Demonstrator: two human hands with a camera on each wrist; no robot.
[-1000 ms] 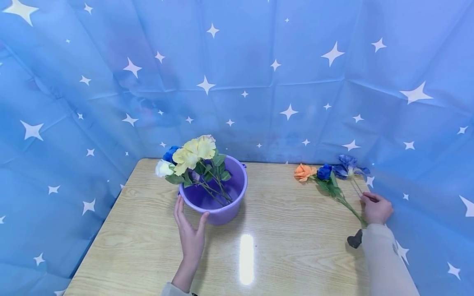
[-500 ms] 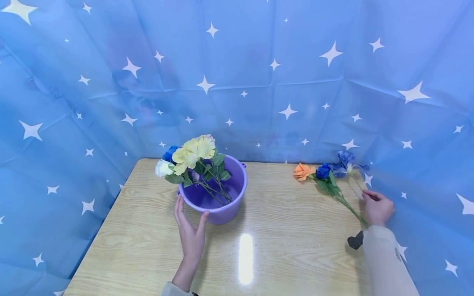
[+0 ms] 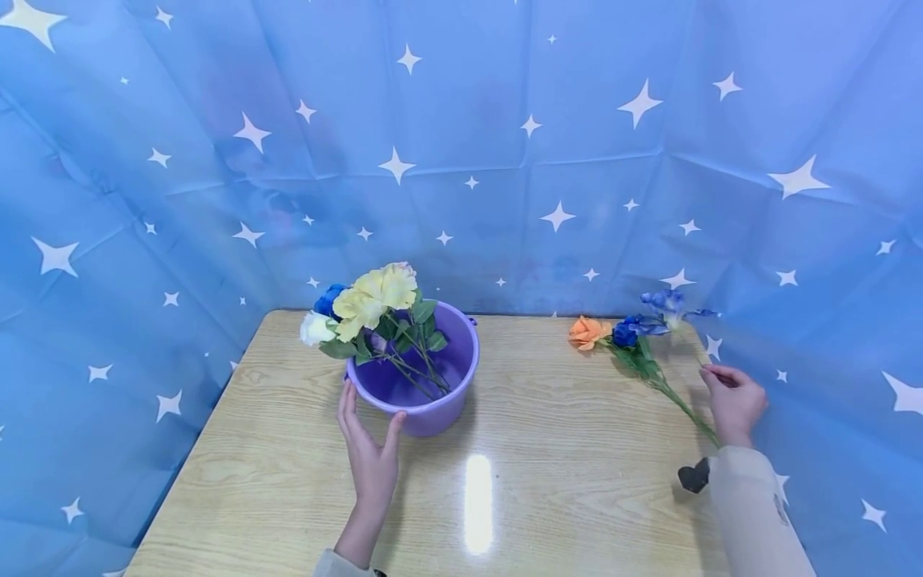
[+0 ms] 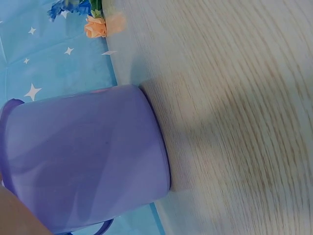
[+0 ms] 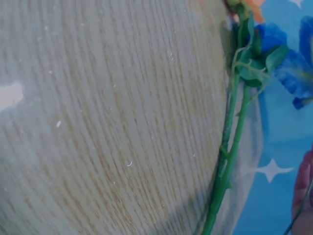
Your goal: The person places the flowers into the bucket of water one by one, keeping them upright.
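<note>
A purple bucket (image 3: 438,418) stands on the wooden table at left of centre. My left hand (image 3: 373,469) rests against its near left side, fingers straight and thumb spread near the rim. Leaning out of the bucket are a pale yellow flower (image 3: 380,295), a white rose (image 3: 316,328) and a blue flower (image 3: 328,300). At the table's right edge my right hand (image 3: 735,403) pinches the thin stem of a blue iris (image 3: 667,302), its bloom raised. Beside it lie an orange rose (image 3: 587,332) and a blue rose (image 3: 626,332), stems pointing toward me.
The wooden table (image 3: 562,481) ends at the right near my right forearm. A blue cloth backdrop (image 3: 490,96) with white stars hangs close behind and along both sides. A small dark object (image 3: 694,476) sits by the right sleeve.
My right hand has raised the iris slightly, and its bloom has shifted up and left, now overlapping the blue rose. The left hand and the bucket have stayed in place.
</note>
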